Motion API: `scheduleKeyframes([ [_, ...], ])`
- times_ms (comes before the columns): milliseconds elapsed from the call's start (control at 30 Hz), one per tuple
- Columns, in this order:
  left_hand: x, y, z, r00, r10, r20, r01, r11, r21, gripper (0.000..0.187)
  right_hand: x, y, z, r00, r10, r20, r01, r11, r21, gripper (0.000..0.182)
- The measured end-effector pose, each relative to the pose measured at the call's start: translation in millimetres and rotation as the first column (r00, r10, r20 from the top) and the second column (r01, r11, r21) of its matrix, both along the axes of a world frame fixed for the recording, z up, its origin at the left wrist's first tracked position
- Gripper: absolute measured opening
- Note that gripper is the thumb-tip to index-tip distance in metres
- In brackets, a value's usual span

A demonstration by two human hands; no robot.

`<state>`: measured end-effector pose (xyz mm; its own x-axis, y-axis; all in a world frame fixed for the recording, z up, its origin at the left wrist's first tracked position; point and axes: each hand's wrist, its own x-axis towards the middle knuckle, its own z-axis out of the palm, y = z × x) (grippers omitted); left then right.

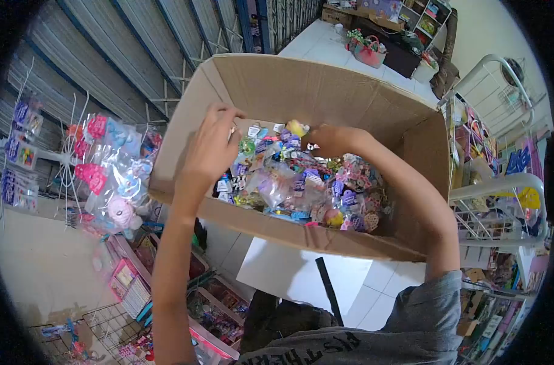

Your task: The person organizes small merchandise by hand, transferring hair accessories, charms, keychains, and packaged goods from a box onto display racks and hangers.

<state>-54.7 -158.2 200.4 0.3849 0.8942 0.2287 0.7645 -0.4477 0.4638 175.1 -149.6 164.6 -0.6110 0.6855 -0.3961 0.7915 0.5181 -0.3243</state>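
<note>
A large cardboard box (326, 240) stands in front of me, holding a heap of small packaged trinkets (301, 176) in clear bags with purple and white tags. Over the left part of the heap, near the box's left wall, is my left hand (213, 146). Its fingers are bent but apart, with thumb and forefinger separated, and I see nothing held. My right hand (336, 140) reaches into the far middle of the heap with fingers curled down among the packets. Its fingertips are mostly hidden, beside a yellow trinket (297, 128).
At left, a wire display rack (67, 161) holds bagged pink and blue hair accessories (119, 182). Plastic bins (216, 304) of small goods sit lower left. White metal racks (502, 188) with goods stand at right. A red flower basket (369, 53) lies beyond the box.
</note>
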Motion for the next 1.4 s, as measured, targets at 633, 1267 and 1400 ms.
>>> scheduleKeyframes([
  [633, 7, 123, -255, 0.933, 0.071, -0.353, -0.237, 0.859, -0.454, 0.055, -9, 56, -178, 0.946, -0.183, -0.267, 0.199, 0.98, 0.033, 0.027],
  [1267, -30, 109, -11, 0.987, -0.082, -0.137, -0.029, 0.751, -0.66, 0.03, -130, 129, -206, 0.917, -0.236, -0.321, 0.298, 0.941, 0.158, 0.032],
  [1400, -32, 62, 25, 0.987, 0.143, 0.073, -0.069, 0.789, -0.611, 0.024, -182, 134, -227, 0.808, -0.488, -0.33, 0.522, 0.853, 0.015, 0.044],
])
